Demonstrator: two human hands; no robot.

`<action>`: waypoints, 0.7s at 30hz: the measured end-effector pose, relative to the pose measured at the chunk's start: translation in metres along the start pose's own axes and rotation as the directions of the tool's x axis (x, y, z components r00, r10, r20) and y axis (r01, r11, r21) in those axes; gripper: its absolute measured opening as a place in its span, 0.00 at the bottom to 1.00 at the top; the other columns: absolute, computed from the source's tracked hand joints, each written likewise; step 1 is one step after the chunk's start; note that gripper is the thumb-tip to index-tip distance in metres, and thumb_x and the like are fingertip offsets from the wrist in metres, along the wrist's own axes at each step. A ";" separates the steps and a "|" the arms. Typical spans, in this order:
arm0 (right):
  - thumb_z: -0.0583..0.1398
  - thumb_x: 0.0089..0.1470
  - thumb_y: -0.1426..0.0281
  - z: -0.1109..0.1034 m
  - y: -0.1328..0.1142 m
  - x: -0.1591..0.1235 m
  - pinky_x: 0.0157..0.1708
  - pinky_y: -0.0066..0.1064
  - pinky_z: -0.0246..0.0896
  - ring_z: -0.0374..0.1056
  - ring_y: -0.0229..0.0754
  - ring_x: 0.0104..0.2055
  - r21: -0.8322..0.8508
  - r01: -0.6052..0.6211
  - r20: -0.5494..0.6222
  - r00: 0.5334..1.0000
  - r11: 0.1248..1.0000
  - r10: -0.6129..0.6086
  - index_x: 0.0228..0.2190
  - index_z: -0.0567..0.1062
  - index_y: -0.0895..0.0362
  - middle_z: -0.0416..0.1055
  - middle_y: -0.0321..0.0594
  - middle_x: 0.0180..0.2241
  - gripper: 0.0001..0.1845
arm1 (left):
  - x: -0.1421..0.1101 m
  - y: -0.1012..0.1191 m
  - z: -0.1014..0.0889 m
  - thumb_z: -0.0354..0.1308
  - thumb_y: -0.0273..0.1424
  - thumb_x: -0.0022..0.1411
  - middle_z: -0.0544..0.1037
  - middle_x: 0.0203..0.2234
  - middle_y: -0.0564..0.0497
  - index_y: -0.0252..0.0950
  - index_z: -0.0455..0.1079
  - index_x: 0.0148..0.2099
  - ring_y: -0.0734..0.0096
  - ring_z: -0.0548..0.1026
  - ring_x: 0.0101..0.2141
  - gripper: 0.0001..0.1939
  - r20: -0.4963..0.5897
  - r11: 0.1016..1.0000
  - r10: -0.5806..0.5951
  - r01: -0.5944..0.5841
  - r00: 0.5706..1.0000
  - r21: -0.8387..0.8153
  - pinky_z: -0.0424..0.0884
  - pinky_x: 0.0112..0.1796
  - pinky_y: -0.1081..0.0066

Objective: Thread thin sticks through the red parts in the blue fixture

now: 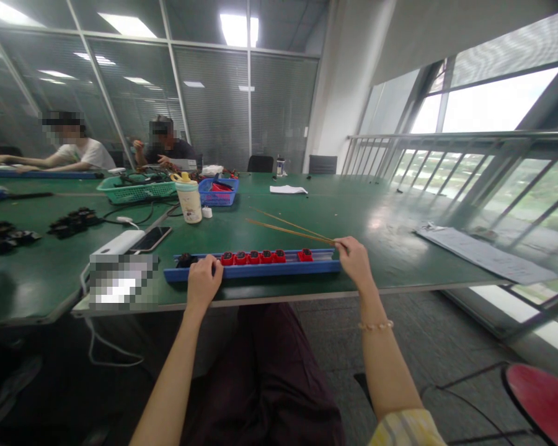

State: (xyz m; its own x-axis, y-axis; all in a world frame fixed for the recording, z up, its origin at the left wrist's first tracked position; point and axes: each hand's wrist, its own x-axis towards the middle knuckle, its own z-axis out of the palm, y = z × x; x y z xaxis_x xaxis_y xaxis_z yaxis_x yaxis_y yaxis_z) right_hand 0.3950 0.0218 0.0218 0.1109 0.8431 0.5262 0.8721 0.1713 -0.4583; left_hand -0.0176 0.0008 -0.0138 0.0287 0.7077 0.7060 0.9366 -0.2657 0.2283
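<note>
A long blue channel-shaped rail [255,271] lies along the near edge of the green table. Several small red parts with black tops [253,257] stand in a row inside it, one [305,254] set apart to the right. My left hand [205,277] is closed over the rail's left portion, fingers curled on its near wall; its fingertips are partly hidden. A black part [185,260] sits in the rail just left of that hand. At the rail's right end, my right hand [352,257] pinches two long, thin, yellow-brown strands [291,230] that stretch leftward above the table.
On the left are a phone [152,240], a white power strip [118,244] and black parts [74,221]. Beyond stand a cup [189,201], a green basket [134,193] and a blue basket [219,197]. A clipboard [483,251] lies right. Two people [167,145] sit across.
</note>
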 end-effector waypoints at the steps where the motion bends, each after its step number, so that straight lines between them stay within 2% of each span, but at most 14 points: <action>1: 0.50 0.61 0.71 0.005 -0.004 0.000 0.50 0.34 0.57 0.67 0.47 0.49 0.029 0.031 0.016 0.999 0.999 -0.031 0.41 0.78 0.58 0.75 0.49 0.45 0.18 | 0.000 0.000 0.000 0.43 0.35 0.67 0.75 0.29 0.48 0.40 0.61 0.33 0.61 0.72 0.33 0.10 0.001 1.000 0.001 -0.001 1.000 0.003 0.62 0.39 0.62; 6: 0.50 0.62 0.70 0.033 -0.018 -0.006 0.50 0.34 0.58 0.68 0.46 0.48 0.137 0.137 0.029 0.989 0.981 -0.143 0.39 0.78 0.57 0.75 0.46 0.42 0.17 | 0.000 0.001 -0.001 0.43 0.35 0.68 0.75 0.28 0.49 0.40 0.60 0.33 0.62 0.72 0.33 0.11 0.006 1.000 0.003 -0.003 1.000 0.007 0.62 0.39 0.63; 11: 0.51 0.62 0.69 0.055 -0.011 -0.010 0.50 0.35 0.60 0.70 0.45 0.46 0.268 0.168 -0.023 0.985 0.949 -0.168 0.36 0.78 0.56 0.76 0.44 0.40 0.15 | 0.000 0.001 -0.001 0.42 0.35 0.68 0.74 0.29 0.49 0.40 0.61 0.35 0.62 0.72 0.33 0.10 -0.002 1.000 0.004 -0.004 1.000 0.005 0.61 0.39 0.63; 16: 0.55 0.60 0.67 0.065 0.000 -0.010 0.47 0.40 0.60 0.71 0.46 0.41 0.343 0.320 -0.179 0.945 0.883 -0.273 0.34 0.78 0.53 0.77 0.42 0.35 0.12 | 0.000 0.000 -0.001 0.43 0.34 0.68 0.73 0.28 0.50 0.40 0.61 0.35 0.63 0.72 0.34 0.09 0.000 1.000 -0.001 0.001 1.000 0.001 0.61 0.39 0.64; 21: 0.56 0.60 0.67 0.065 0.002 -0.010 0.46 0.41 0.60 0.72 0.46 0.41 0.341 0.336 -0.188 0.940 0.878 -0.286 0.34 0.79 0.53 0.77 0.42 0.35 0.11 | -0.001 0.000 0.000 0.44 0.34 0.67 0.73 0.29 0.50 0.40 0.61 0.38 0.63 0.72 0.32 0.07 -0.026 1.000 -0.021 0.020 0.999 -0.018 0.63 0.39 0.64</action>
State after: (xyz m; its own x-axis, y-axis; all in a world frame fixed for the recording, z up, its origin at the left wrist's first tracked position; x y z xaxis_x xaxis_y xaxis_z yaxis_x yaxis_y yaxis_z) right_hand 0.3645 0.0471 -0.0304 -0.0559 0.6474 0.7601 0.6408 0.6070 -0.4700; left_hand -0.0172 0.0005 -0.0144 0.0003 0.6957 0.7183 0.9307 -0.2629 0.2542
